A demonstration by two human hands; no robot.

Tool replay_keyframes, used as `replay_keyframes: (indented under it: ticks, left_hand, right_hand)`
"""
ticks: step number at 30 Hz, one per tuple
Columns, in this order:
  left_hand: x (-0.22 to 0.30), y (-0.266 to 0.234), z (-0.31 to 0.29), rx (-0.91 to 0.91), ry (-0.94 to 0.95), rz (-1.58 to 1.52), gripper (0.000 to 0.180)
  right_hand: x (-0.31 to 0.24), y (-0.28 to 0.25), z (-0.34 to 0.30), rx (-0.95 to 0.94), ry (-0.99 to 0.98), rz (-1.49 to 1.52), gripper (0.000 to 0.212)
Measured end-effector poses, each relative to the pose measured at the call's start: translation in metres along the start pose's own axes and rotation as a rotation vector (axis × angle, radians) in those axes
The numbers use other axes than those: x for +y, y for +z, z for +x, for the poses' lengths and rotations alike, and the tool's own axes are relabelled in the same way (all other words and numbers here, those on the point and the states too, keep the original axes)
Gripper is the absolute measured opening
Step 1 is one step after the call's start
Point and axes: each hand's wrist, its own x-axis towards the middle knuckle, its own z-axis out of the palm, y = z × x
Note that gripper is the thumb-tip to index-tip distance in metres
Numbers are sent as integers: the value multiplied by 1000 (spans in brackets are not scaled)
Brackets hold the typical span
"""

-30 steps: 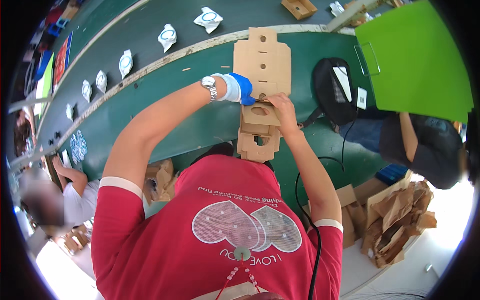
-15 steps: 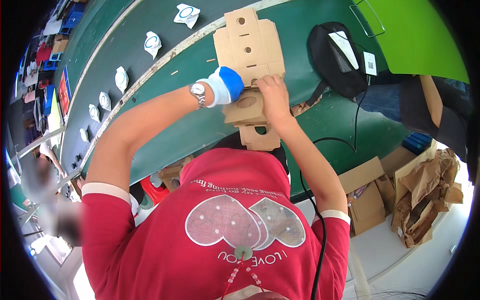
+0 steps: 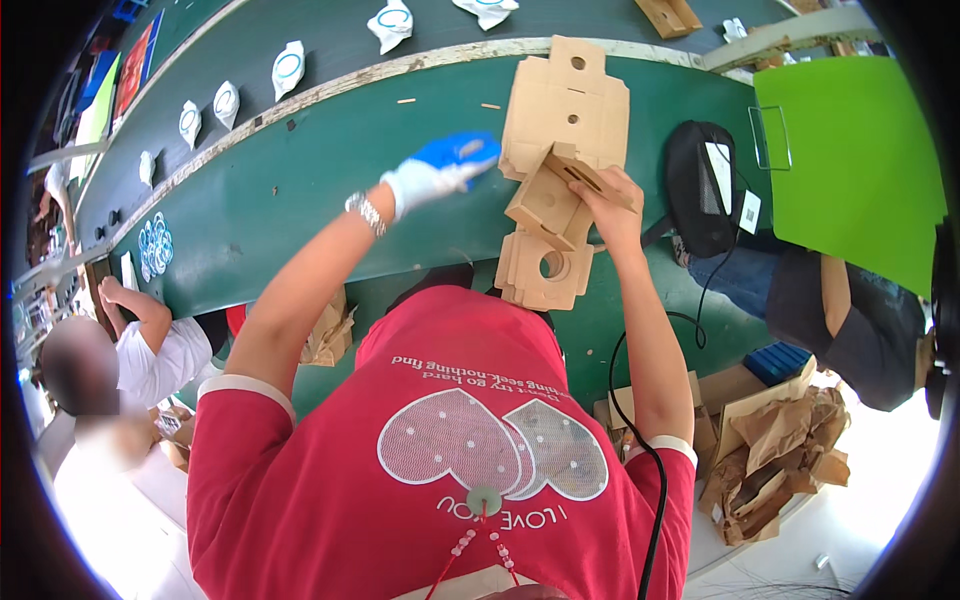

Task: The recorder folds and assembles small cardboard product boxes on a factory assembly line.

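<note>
My right hand is closed on the raised flap of a partly folded brown cardboard box. The box is tilted, its walls standing up and a round hole showing in its base. Off to its left, apart from the cardboard, hovers my left hand in a white and blue glove. Its fingers are stretched out with nothing in them. Beyond the box lie flat die-cut cardboard blanks with round holes. Nearer to me, another cardboard piece with a large round hole rests by the table's edge.
White packets with blue rings line the dark belt beyond the green table. A black bag and a bright green panel are on the right. Crumpled brown paper fills a carton below. Co-workers sit on both sides.
My left hand has let go of the cardboard and drawn away to the left. In my right hand the box has tipped up, its walls now raised. The whole view has shifted.
</note>
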Motion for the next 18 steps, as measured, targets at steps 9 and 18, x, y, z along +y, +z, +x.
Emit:
replay_keyframes:
  ticks: [9, 18]
  left_hand:
    - [-48, -39, -45, 423, -73, -673, 39]
    - [56, -259, 39, 895, 78, -489, 61]
  right_hand:
    - [-92, 47, 19, -339, 215, 152, 59]
    - [-55, 20, -50, 88, 195, 258, 56]
